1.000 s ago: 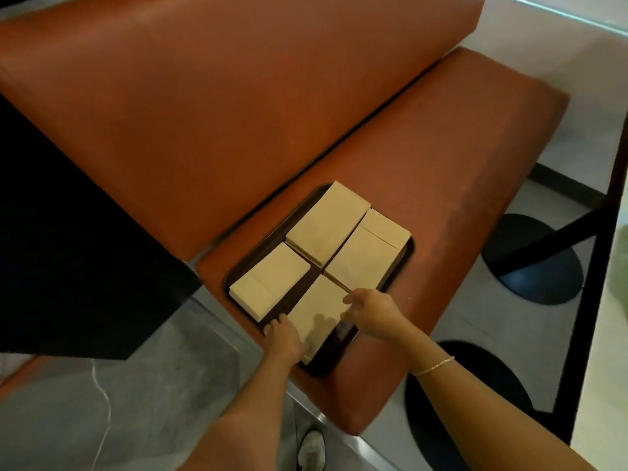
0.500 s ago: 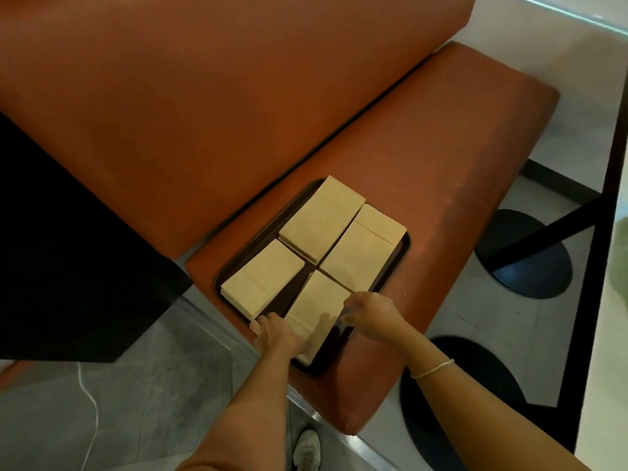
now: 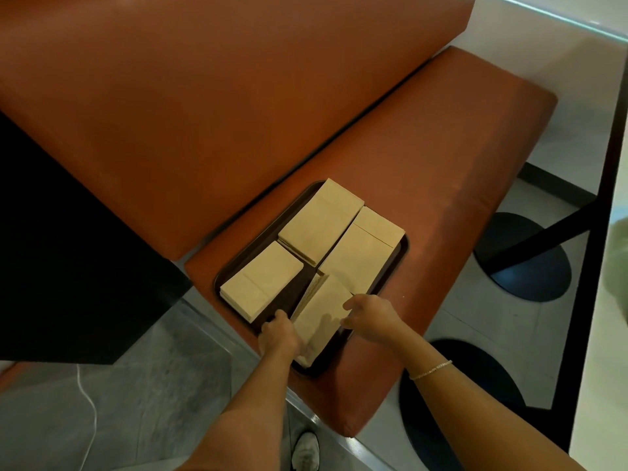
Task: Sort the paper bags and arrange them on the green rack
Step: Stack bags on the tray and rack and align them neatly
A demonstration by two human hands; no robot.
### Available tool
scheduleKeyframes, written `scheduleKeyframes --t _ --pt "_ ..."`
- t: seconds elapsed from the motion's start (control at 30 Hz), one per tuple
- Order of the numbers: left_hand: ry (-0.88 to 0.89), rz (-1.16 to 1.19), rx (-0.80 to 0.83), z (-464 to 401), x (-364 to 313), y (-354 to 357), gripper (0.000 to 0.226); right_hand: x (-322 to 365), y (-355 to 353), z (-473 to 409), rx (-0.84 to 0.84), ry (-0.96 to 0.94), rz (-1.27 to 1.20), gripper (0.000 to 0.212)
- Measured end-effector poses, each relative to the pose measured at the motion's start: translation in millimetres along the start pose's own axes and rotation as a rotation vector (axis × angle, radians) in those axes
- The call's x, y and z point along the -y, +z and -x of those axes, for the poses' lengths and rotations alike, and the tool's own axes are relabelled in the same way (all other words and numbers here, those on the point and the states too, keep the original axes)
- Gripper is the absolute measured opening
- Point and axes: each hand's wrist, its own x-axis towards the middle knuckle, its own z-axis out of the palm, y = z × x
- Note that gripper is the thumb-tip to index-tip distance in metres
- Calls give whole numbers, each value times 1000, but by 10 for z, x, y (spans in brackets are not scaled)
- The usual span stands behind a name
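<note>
On the orange bench seat sits a dark tray holding four stacks of paper bags. Both hands grip the nearest stack, tilted up on edge: the left hand curled around its left side, the right hand pinching its right edge.

An orange-brown padded bench seat is carrying a dark brown rectangular plastic tray, which is lying flat near the seat's front corner, turned at an angle to the cushion's edges. The seat is butting against a matching orange-brown padded backrest along a dark seam. The tray is holding four stacks of flat tan paper bags.
</note>
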Motion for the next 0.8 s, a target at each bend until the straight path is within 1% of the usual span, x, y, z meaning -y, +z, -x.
scheduleKeyframes --t 0.07,0.1,0.23,0.3,0.37,0.43,0.5,0.57,0.63,0.7,0.73,0.8 --pt "71 -70 -4 28 -19 -6 54 5 -32 28 -3 3 -9 38" --pt "100 -84 -9 45 -32 -13 50 6 -49 47 -5 3 -6 38" --pt "200 -84 -52 186 -81 -137 44 16 -123 165 -40 10 -4 43" --pt "247 -76 -58 281 -107 -245 43 37 -191 258 -75 13 1 53" --pt "288 -71 -62 406 -158 -391 44 58 -279 377 -150 21 -8 70" --pt "340 -39 -61 555 -228 -556 39 64 -386 518 -247 41 -63 87" --pt "408 -6 -39 737 -327 -723 33 44 -519 699 -308 13 -46 94" --pt "476 -14 3 973 -477 -922 36 -1 -688 924 -341 -29 -11 96" --pt "554 -32 81 1236 -683 -1120 52 -72 -896 1186 -368 -79 -50 94" --pt "643 -89 145 1532 -924 -1321 67 -166 -1118 1466 -389 -109 -183 81" --pt "677 -122 182 1681 -1048 -1410 68 -226 -1224 1616 -396 -115 -274 74" --pt "768 -177 278 1947 -1324 -1516 60 -397 -1406 1913 -412 -118 -443 65"
